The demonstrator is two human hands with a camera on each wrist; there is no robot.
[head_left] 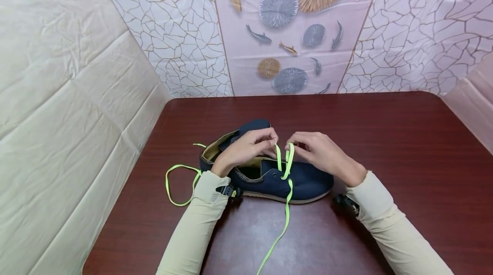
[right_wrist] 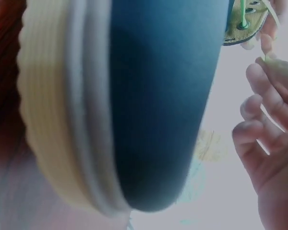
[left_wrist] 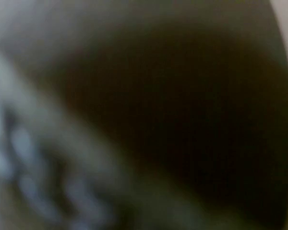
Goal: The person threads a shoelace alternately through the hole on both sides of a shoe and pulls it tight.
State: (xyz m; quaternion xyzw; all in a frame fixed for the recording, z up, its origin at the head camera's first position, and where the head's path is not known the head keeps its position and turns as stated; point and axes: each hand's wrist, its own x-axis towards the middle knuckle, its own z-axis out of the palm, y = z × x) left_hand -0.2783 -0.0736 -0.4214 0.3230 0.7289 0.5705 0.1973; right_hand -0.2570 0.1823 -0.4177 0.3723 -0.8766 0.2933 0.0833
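Note:
A navy blue shoe (head_left: 312, 181) stands on the table with its toe to the right; its side and ribbed sole fill much of the right wrist view. A neon yellow-green shoelace (head_left: 288, 206) runs through its eyelets, one end trailing toward the table's front. Above the eyelets, my left hand (head_left: 250, 144) pinches one upright strand of the lace. Facing it, my right hand (head_left: 317, 151) pinches a looped part between thumb and forefinger; the right hand (right_wrist: 273, 124) also shows beside the shoe in the right wrist view. The left wrist view is dark and blurred.
Behind the left hand lies a second navy shoe (head_left: 254, 125), partly hidden, with a lace loop (head_left: 167, 185) spread on the table at its left. The dark red table (head_left: 404, 138) ends at a patterned backdrop (head_left: 185, 31). A pale sheet (head_left: 77, 138) hangs along the left side.

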